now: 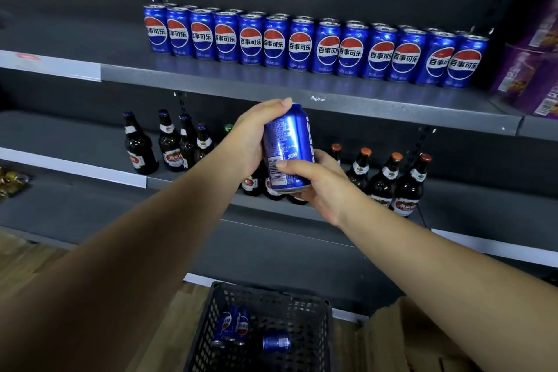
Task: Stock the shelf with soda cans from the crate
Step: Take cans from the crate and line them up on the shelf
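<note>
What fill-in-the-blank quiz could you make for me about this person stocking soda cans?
1. The left hand and right hand together hold one can whose colour is ____.
2. In the crate on the floor, ____ loose cans lie in view.
3. The row of cans stands on the shelf directly ____ the brown bottles.

Missing words: blue; three; above.
</note>
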Available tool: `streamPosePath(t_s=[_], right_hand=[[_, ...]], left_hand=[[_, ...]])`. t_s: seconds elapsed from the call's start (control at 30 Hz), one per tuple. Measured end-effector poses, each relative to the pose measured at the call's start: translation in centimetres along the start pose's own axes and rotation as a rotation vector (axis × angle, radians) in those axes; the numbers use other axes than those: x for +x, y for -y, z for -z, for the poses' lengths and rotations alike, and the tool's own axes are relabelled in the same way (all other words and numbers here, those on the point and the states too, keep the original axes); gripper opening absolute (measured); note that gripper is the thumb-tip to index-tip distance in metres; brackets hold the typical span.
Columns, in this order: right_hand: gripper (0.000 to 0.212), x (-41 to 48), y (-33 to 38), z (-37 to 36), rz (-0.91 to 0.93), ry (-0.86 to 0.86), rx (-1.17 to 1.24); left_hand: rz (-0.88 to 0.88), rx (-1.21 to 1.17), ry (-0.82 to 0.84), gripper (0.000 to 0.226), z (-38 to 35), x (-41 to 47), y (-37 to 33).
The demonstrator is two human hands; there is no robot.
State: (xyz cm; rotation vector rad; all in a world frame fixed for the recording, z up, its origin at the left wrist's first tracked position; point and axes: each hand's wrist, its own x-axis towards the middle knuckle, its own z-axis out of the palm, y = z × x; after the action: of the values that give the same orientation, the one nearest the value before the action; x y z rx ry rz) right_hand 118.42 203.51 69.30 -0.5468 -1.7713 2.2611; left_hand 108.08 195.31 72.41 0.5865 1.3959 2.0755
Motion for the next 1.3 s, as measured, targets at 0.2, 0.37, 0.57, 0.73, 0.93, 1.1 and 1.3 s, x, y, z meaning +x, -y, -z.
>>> streamPosePath(t_s=[0.2, 0.37, 0.57, 0.73, 0.93, 1.1, 1.3], right_hand=[[0.065, -0.1, 0.2, -0.8, 0.088, -0.120, -0.051], [0.057, 0.0, 0.1, -1.5, 0.166, -0.187, -0.093], [0.058, 0.4, 0.0, -1.9, 0.157, -0.154, -0.152], [0.075, 0.8, 0.0, -1.8, 0.037, 0.007, -0.208], [0.067, 0.9, 0.7, -1.6, -0.101, 0.242, -0.079], [0.049, 0.9, 0.6, -2.1, -0.064, 0.197, -0.066], [0.068, 1.1, -0.5, -3.3, 0.072, -0.029, -0.174]], left_hand=[[-0.050, 0.044, -0.050, 0.031, -0.1, 0.1, 0.2], [-0.060, 0.095, -0.062, 0.033, -0.4, 0.0, 0.1], [-0.060, 0.132, -0.162, 0.043, -0.1, 0.1, -0.1], [-0.055, 0.097, -0.179, 0.015, 1.3, 0.0, -0.2], [0.032, 0.002, -0.154, 0.012, 1.8, -0.2, -1.2], [0.060, -0.042, -0.084, 0.017, 2.2, -0.5, -1.3], [0.040, 0.104, -0.104, 0.058, 2.1, -0.5, -1.2]])
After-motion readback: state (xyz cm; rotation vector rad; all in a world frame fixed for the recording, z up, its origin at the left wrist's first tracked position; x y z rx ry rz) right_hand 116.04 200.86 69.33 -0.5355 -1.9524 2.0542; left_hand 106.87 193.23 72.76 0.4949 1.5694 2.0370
